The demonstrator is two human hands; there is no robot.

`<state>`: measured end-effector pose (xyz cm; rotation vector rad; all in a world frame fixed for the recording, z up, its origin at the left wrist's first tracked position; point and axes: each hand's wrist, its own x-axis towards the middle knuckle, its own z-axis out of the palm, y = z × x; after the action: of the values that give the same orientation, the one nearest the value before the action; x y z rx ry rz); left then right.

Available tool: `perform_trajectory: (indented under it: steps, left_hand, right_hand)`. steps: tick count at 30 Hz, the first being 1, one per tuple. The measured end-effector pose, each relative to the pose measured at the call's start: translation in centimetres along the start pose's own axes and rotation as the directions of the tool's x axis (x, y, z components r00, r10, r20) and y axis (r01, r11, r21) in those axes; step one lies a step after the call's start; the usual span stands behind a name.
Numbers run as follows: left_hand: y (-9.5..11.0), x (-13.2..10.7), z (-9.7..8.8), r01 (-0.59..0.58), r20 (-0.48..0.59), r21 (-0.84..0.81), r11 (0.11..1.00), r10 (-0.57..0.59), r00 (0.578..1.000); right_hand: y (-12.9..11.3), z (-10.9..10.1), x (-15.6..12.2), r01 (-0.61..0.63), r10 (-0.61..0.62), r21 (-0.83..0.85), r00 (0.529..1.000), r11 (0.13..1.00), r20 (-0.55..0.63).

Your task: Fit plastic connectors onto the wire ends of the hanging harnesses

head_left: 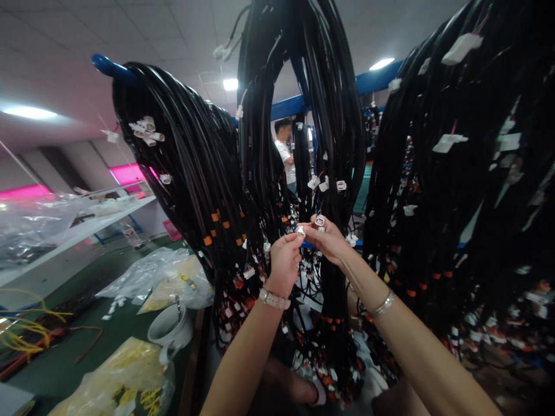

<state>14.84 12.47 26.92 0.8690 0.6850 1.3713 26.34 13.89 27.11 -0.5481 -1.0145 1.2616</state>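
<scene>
My left hand (285, 260) is closed, its thumb and finger pinching a small white connector piece (300, 230). My right hand (329, 240) meets it there, with the fingers closed around a white plug connector (319, 221) on a thin wire. The two hands touch or nearly touch at the fingertips, in front of a hanging bundle of black cables (336, 115). More white connectors (341, 185) dangle from the cables just above my right hand. Exactly how the two white pieces sit against each other is hidden by my fingers.
Black wire harnesses (186, 138) hang left and right from a blue rack (288, 107). On the green bench at left are a white mug (171, 326), plastic bags of yellow parts (130, 370) and yellow wires (26, 323). A person (285, 153) stands behind the cables.
</scene>
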Motion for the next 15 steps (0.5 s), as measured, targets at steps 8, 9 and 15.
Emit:
perform_trajectory:
  steps: [8,9,15]
  left_hand:
    - [-0.5,0.4,-0.5,0.035,0.052,-0.041,0.999,-0.032,0.998]
    - [-0.7,0.5,-0.7,0.048,0.069,-0.067,0.997,-0.043,0.997]
    - [-1.6,1.1,-1.9,0.196,0.073,-0.282,0.939,-0.183,0.980]
  right_hand:
    - [-0.1,0.2,-0.1,-0.019,0.018,-0.037,0.999,0.999,-0.028]
    - [-0.1,0.2,-0.1,-0.021,0.019,-0.044,0.999,0.999,-0.028]
    - [-0.2,-0.2,-0.2,-0.079,0.079,0.003,0.997,0.997,-0.004]
